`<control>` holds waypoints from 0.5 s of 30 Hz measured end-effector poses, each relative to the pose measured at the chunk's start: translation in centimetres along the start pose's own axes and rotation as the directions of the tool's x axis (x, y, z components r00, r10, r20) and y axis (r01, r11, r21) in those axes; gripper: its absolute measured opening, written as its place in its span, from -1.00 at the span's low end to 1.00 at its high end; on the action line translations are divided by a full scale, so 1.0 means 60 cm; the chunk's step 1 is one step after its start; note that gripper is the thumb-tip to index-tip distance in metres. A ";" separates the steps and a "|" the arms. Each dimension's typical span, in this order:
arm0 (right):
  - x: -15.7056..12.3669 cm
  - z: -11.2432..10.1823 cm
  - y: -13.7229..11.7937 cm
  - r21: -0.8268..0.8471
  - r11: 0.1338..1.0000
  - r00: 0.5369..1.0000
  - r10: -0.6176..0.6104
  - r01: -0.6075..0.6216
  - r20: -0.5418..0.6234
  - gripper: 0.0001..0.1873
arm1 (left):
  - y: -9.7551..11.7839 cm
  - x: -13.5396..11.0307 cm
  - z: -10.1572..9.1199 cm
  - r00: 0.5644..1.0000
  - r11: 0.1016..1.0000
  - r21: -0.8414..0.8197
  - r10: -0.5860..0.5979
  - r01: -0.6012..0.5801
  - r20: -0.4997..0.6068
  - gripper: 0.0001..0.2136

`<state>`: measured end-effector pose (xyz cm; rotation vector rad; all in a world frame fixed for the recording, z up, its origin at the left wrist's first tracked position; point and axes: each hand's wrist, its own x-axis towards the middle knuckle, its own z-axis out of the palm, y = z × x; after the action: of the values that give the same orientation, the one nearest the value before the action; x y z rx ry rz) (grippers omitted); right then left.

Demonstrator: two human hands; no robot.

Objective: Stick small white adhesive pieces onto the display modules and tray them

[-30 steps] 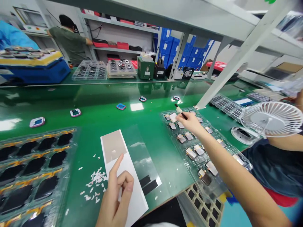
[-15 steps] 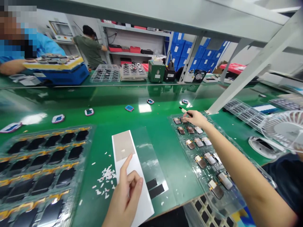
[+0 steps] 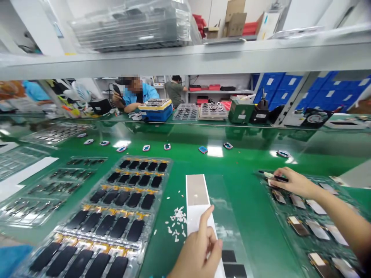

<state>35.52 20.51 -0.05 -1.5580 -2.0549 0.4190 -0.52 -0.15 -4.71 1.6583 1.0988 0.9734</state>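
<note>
My right hand (image 3: 292,182) reaches to the far end of a clear tray (image 3: 301,216) of small rectangular parts and pinches a black pen-like tool (image 3: 272,175) with a pale tip. My left hand (image 3: 198,251) rests near the front edge on a white card (image 3: 197,193), index finger stretched out, the other fingers curled with nothing in them. Small white scraps (image 3: 176,220) lie just left of the card. A clear film with black strips (image 3: 232,258) lies to the card's right.
A clear tray of black screens (image 3: 116,220) fills the front left; more trays (image 3: 46,197) lie farther left. Small blue and pink framed parts (image 3: 203,149) dot the green belt. Across it a seated person (image 3: 136,96) works by a blue crate (image 3: 156,110).
The view has swung left and up, now showing the overhead shelf and the seated person. My right hand stays at the tray's far end with the tool; my left hand keeps its pose.
</note>
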 end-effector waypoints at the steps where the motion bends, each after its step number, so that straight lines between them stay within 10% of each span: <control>1: 0.002 -0.004 -0.001 0.021 1.000 1.000 0.015 -0.015 0.002 -0.80 | 0.003 -0.001 -0.001 1.000 1.000 -0.002 -0.004 0.004 0.003 -0.35; 10: -0.082 -0.017 -0.115 0.188 0.967 0.976 0.191 -0.170 -0.104 -0.69 | 0.043 -0.015 -0.011 0.993 0.991 -0.068 -0.114 0.114 -0.003 -0.48; 15: -0.215 0.052 -0.283 0.714 0.644 0.943 0.326 -0.277 0.071 -0.71 | 0.048 -0.016 -0.020 0.987 0.987 -0.057 -0.144 0.147 0.066 -0.66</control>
<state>22.82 3.49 3.70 -1.3579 -1.2894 1.1326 -1.22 -1.36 -1.76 1.5260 1.1208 0.8484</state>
